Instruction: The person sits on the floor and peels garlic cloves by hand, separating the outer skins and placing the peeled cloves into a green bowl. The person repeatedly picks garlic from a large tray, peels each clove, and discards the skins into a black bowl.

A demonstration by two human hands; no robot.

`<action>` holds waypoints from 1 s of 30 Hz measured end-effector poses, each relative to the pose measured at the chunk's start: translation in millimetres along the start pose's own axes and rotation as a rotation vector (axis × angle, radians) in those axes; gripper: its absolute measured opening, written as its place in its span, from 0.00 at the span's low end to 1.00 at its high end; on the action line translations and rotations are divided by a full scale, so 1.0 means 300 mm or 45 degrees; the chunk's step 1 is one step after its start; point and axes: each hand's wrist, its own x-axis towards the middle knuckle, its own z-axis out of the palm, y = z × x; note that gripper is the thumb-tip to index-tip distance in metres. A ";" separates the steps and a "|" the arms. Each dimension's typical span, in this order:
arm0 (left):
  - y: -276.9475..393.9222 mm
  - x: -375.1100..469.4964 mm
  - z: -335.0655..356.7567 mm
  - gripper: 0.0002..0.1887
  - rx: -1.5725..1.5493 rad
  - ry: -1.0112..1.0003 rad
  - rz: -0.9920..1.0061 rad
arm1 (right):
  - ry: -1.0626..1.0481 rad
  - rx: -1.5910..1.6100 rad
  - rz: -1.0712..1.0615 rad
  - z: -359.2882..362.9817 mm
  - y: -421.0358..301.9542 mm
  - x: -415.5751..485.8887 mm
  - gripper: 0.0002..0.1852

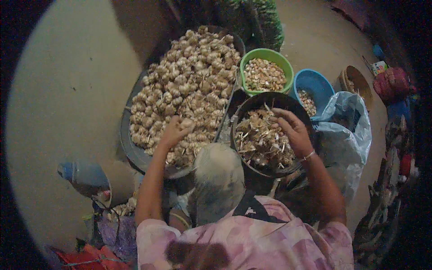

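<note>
My left hand point(174, 132) is over the near part of a wide dark basin point(133, 143) heaped with whole garlic bulbs point(189, 81). Its fingers are closed around a pale garlic bulb point(187, 124). On the other side, my right hand point(294, 131), with a band at the wrist, hovers at the right side of a round dark pan point(236, 148). Dry garlic skins and stalk bits point(261, 138) fill that pan. The right fingers are bent and spread, and I see nothing held between them.
Behind the pan stands a green bowl point(291, 69) of loose garlic cloves, with a blue bowl point(314, 79) holding fewer cloves beside it. A clear plastic bag point(362, 135) stands right. My knee point(219, 165) rises between basin and pan. A tipped bucket point(119, 182) lies at left.
</note>
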 end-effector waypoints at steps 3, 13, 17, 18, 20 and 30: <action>0.446 -0.027 0.047 0.28 -0.211 -0.114 0.618 | -0.051 0.191 0.107 0.006 -0.019 -0.001 0.19; 0.907 -0.128 0.292 0.36 -0.580 -0.223 1.093 | -0.149 0.470 -0.202 -0.080 -0.052 -0.086 0.25; 0.885 -0.125 0.272 0.26 -0.308 -0.060 0.940 | -0.036 0.550 -0.213 -0.085 -0.098 -0.120 0.30; 0.877 -0.118 0.270 0.25 -0.412 -0.053 0.896 | -0.029 0.510 -0.252 -0.083 -0.086 -0.112 0.31; 0.859 -0.105 0.280 0.22 -0.615 -0.036 0.800 | 0.026 0.489 -0.275 -0.080 -0.098 -0.121 0.30; 0.925 -0.201 0.340 0.38 -0.062 0.191 1.188 | 0.287 0.447 -0.295 -0.046 0.002 -0.066 0.28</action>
